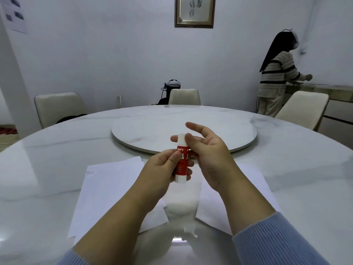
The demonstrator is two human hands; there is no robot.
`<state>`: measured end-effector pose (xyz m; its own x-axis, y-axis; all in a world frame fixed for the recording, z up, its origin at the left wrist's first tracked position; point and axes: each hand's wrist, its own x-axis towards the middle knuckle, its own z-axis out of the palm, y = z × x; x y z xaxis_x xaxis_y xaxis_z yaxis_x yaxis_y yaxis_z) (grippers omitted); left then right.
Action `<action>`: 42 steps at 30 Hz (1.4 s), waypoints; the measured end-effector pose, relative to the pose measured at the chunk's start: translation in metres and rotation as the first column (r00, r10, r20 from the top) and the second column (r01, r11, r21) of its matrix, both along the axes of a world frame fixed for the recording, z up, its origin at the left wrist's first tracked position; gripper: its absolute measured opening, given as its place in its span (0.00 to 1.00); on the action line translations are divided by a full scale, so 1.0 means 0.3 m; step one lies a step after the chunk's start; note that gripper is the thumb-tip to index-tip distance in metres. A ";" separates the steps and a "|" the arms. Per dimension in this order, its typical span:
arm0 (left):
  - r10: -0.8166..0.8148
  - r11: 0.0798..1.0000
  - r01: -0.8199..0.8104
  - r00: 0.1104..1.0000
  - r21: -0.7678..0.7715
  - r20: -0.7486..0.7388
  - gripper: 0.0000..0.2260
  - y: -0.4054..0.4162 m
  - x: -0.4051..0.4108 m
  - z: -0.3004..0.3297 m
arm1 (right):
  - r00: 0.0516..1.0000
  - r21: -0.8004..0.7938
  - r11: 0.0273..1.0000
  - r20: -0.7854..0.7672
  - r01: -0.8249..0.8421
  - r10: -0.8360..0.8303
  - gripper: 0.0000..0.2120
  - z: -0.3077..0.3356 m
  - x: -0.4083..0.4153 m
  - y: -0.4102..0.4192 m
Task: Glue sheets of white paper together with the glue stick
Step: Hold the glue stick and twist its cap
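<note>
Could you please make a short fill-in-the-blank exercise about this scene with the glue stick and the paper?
1. The left hand grips the ____ part of the glue stick.
2. The glue stick's cap is ____ in colour.
3. The sheets of paper lie on a ____ table.

Missing words: red; white; round

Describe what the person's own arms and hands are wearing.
Both forearms are bare, with light blue ribbed knit sleeves pushed back toward the elbows. The left hand and right hand are bare: no gloves, rings, watch or bracelet visible.
</note>
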<state>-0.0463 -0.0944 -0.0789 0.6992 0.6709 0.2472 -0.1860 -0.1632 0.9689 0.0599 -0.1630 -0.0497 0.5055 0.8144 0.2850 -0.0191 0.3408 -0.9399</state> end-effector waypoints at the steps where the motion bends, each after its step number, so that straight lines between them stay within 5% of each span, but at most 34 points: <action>1: -0.003 1.000 0.003 1.000 -0.014 0.013 0.12 -0.001 -0.001 0.003 | 1.000 -0.002 1.000 0.004 -0.019 0.019 0.10 -0.002 -0.003 -0.001; 7: -0.019 0.998 0.021 0.999 -0.053 0.039 0.12 -0.005 -0.003 0.008 | 0.994 0.030 0.996 0.070 0.084 -0.086 0.10 -0.012 -0.005 -0.002; 13: -0.034 0.996 0.040 0.997 -0.086 0.071 0.12 -0.006 -0.004 0.009 | 1.000 0.009 1.000 0.027 0.000 -0.001 0.09 -0.007 -0.010 -0.010; 42: -0.071 0.991 0.078 0.995 -0.111 0.066 0.12 -0.009 -0.006 0.010 | 0.994 -0.040 0.993 -0.010 0.108 -0.108 0.07 0.019 -0.047 -0.023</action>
<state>-0.0481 -0.0972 -0.0760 0.7339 0.6438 0.2169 -0.2538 -0.0363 0.9666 0.0459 -0.1701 -0.0439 0.5943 0.7653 0.2471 0.0044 0.3042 -0.9526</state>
